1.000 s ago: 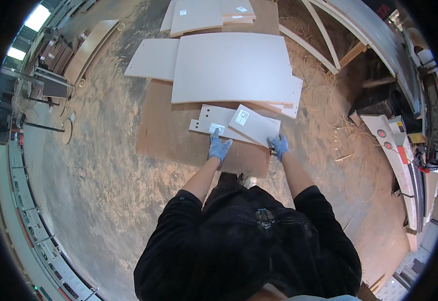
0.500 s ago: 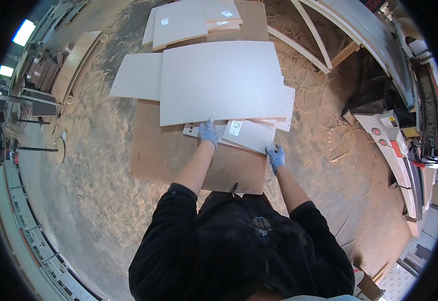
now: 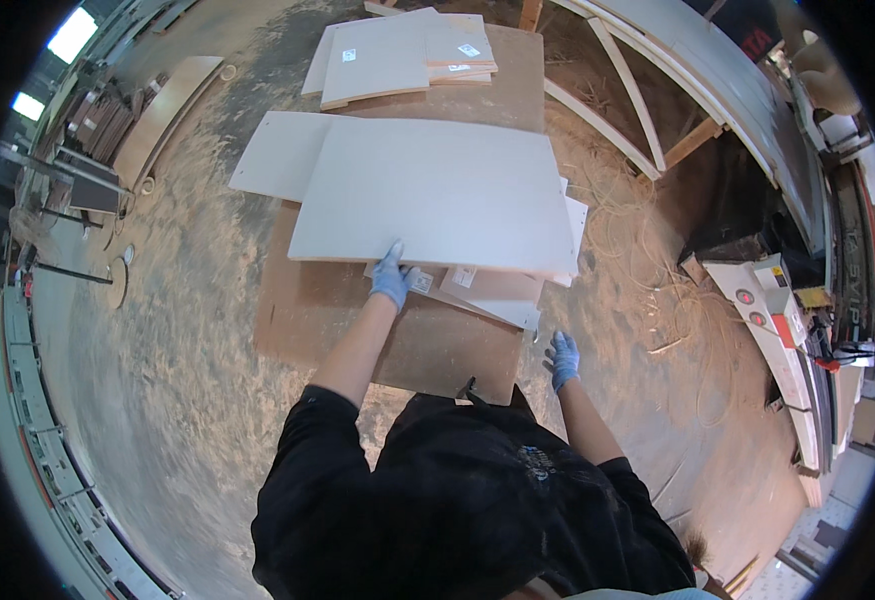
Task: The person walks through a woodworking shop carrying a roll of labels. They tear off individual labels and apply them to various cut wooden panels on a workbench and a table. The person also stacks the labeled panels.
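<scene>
A large white panel (image 3: 437, 195) lies across a pile of smaller white boards. My left hand (image 3: 392, 277), in a blue-grey glove, is closed on its near edge with the thumb on top; the fingers underneath are partly hidden. Below that edge a smaller labelled white board (image 3: 497, 292) sticks out at an angle, partly covered. My right hand (image 3: 562, 360), gloved too, is off the boards with its fingers apart, just right of that board's corner. Another white board (image 3: 277, 155) juts out on the left. A brown sheet (image 3: 302, 300) supports the pile.
Beyond the pile, more labelled white boards (image 3: 377, 62) are stacked on the brown sheet. A wooden frame (image 3: 627, 95) stands at the far right, above a machine part with red buttons (image 3: 752, 305). Thin strips (image 3: 647, 240) litter the dusty floor on the right.
The large panel's near edge has come toward me and covers more of the labelled board. My right hand has let go of that board's corner and moved right and nearer.
</scene>
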A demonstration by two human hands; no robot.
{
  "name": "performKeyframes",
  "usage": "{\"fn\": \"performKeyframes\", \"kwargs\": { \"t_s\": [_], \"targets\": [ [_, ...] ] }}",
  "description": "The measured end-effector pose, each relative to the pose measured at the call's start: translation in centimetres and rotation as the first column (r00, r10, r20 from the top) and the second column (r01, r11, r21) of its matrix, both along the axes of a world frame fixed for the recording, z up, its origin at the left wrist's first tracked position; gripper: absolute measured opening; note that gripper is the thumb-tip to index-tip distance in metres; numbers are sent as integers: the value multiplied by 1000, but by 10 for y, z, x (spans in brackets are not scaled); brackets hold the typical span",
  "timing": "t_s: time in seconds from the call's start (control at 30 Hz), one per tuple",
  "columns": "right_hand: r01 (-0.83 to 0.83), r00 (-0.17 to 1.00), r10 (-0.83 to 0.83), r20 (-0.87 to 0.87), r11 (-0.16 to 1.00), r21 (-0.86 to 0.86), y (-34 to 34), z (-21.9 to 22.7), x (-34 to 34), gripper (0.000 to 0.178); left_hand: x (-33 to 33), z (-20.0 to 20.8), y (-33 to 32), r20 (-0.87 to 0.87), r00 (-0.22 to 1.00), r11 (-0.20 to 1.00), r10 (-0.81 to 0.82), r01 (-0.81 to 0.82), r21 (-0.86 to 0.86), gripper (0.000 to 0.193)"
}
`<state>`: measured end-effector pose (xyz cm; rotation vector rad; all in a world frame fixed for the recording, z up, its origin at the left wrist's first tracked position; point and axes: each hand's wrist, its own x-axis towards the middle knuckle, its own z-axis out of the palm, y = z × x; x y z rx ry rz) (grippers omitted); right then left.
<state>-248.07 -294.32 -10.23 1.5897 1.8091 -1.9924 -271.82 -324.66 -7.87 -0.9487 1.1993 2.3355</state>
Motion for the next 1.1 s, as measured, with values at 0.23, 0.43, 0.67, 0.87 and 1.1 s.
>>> {"fn": "performKeyframes", "kwargs": {
  "t_s": [0.23,0.43,0.67,0.87,1.1],
  "targets": [
    [-277,877,-139,-461,637,-720,11,67,-37,57,138,61,-93,34,997,991,-72,75,-107,42],
    [-677,736,523,-431,554,-484,-14,112,-19,70,281,80,-133,-138,985,977,101,-124,-174,49],
    [-667,710,581,-397,377,-642,-89,168,86,87,412,92,-212,-234,876,883,421,-455,-113,58],
    [-461,811,505,-295,240,-854,-99,152,120,65,420,108,-226,-223,907,886,358,-405,-227,52],
    [-299,942,258,-216,343,-891,-107,106,151,50,381,87,-238,-158,971,906,180,-226,-358,42]
  ]
}}
